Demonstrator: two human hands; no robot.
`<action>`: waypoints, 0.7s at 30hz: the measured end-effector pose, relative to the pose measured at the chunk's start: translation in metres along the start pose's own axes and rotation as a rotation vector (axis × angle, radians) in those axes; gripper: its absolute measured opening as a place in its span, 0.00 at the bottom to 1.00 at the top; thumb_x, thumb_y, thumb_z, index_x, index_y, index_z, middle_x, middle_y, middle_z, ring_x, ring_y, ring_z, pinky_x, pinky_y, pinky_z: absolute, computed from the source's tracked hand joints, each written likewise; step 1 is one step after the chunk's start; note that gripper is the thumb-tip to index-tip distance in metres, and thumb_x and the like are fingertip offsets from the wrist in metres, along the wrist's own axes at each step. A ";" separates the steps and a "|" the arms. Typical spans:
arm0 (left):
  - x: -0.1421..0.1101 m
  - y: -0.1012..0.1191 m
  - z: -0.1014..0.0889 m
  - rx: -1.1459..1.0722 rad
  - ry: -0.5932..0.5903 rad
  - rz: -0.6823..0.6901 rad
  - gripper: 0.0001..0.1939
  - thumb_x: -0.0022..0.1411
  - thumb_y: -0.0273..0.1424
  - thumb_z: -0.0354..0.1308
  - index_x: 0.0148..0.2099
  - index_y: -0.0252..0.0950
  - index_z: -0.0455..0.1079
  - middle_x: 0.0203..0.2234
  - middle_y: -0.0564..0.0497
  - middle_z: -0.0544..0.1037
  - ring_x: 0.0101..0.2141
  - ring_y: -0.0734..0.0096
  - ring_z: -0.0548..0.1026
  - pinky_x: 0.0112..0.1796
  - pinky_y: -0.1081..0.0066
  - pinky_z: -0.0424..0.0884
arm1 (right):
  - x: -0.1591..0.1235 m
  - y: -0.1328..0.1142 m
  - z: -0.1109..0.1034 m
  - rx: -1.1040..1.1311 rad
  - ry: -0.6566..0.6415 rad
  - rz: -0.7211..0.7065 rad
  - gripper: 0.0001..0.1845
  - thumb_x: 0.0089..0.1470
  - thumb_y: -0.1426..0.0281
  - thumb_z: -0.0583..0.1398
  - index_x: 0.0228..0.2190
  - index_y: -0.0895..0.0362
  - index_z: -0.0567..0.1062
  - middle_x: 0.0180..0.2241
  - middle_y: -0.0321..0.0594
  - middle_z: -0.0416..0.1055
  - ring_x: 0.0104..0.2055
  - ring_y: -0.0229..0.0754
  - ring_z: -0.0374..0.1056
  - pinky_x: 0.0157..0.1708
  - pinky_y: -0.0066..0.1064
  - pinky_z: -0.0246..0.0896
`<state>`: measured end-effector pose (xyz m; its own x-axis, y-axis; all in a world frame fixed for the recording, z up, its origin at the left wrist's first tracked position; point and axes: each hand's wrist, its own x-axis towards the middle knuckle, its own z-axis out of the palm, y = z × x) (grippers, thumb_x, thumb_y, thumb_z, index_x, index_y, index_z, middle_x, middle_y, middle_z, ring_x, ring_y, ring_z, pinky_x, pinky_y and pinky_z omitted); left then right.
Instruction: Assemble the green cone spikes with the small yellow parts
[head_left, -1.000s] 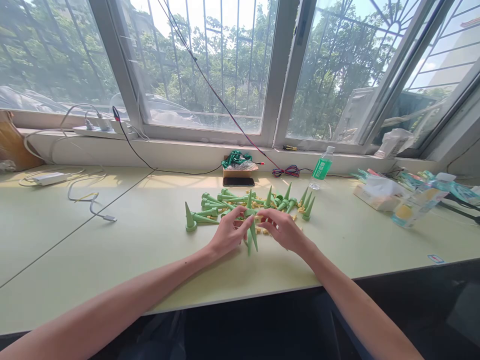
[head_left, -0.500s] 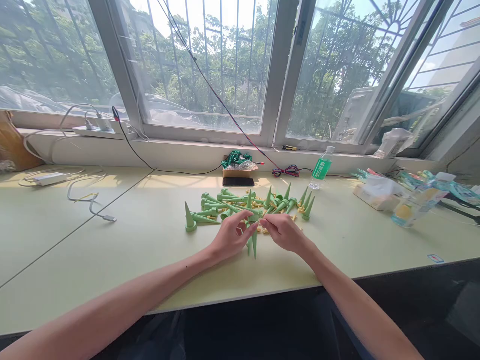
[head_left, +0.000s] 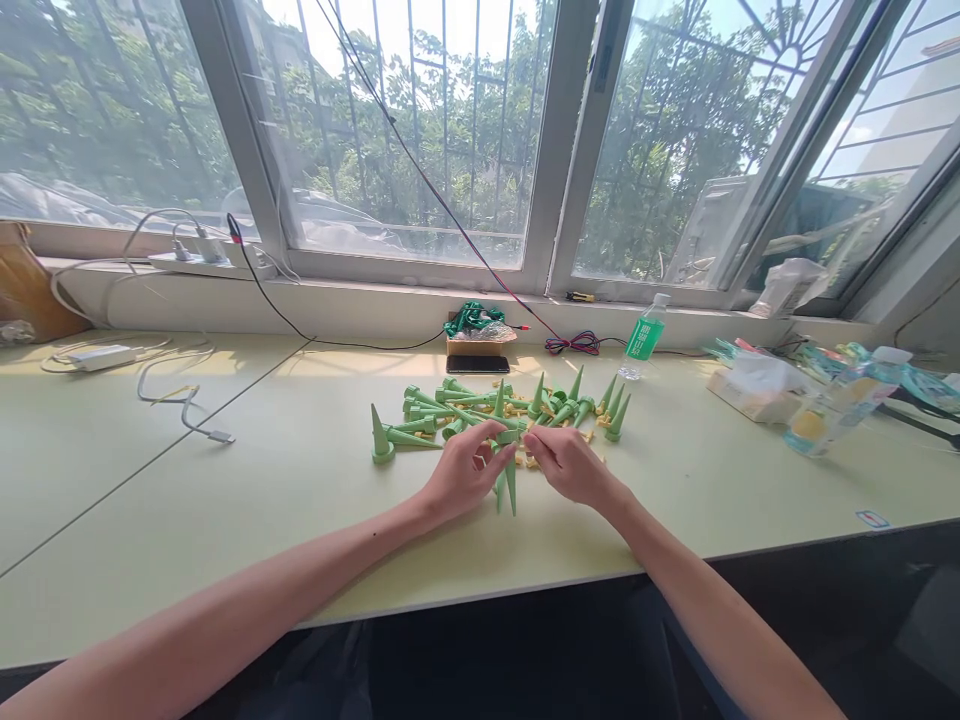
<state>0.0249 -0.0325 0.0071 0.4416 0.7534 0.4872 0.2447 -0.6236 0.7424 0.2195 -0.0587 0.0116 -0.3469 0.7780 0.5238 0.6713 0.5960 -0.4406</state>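
Note:
My left hand [head_left: 461, 472] is closed around the collar of a green plastic spike [head_left: 511, 488], whose point is directed down toward the table's front edge. To the right of the collar, my right hand [head_left: 576, 465] is pinched, its fingertips a little apart from the spike; whatever they hold is too small or hidden to make out. Behind both hands lies a pile of similar green spikes [head_left: 420, 410], some on their sides and some upright. Small yellow pieces [head_left: 531, 463] are scattered among them. One green spike [head_left: 380, 440] stands upright left of the pile.
A black phone [head_left: 478, 365] lies before a small box [head_left: 476, 347] at the back. Further right stand a green-labelled bottle [head_left: 645, 338], a tissue box [head_left: 757, 388] and a larger clear bottle [head_left: 840, 405]. A white cable [head_left: 187, 408] lies on the left. Windows line the back.
My right hand has drawn slightly to the right, widening the gap between its fingertips and the spike. My left hand keeps its hold almost unmoved.

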 end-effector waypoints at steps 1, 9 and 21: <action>0.000 -0.001 0.000 0.021 0.001 0.019 0.13 0.64 0.40 0.56 0.41 0.35 0.68 0.24 0.54 0.71 0.20 0.78 0.69 0.20 0.77 0.68 | 0.000 0.000 0.000 -0.004 -0.003 0.004 0.20 0.67 0.64 0.46 0.23 0.56 0.62 0.20 0.33 0.60 0.22 0.35 0.54 0.26 0.29 0.47; -0.001 -0.003 0.001 0.038 0.015 0.040 0.13 0.64 0.40 0.56 0.41 0.35 0.69 0.29 0.51 0.74 0.21 0.78 0.69 0.20 0.78 0.69 | 0.001 0.000 0.002 -0.010 0.044 0.031 0.20 0.66 0.64 0.49 0.22 0.56 0.63 0.18 0.32 0.59 0.20 0.34 0.52 0.24 0.28 0.47; 0.002 -0.007 -0.001 -0.132 -0.022 -0.124 0.16 0.64 0.44 0.56 0.43 0.36 0.66 0.22 0.56 0.69 0.19 0.76 0.70 0.19 0.77 0.65 | 0.000 0.009 0.005 0.103 0.051 -0.027 0.09 0.62 0.66 0.58 0.43 0.55 0.72 0.31 0.39 0.73 0.28 0.39 0.67 0.30 0.29 0.62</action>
<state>0.0227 -0.0269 0.0036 0.4346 0.8171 0.3789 0.1834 -0.4922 0.8510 0.2220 -0.0525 0.0038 -0.3280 0.7520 0.5718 0.5904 0.6356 -0.4974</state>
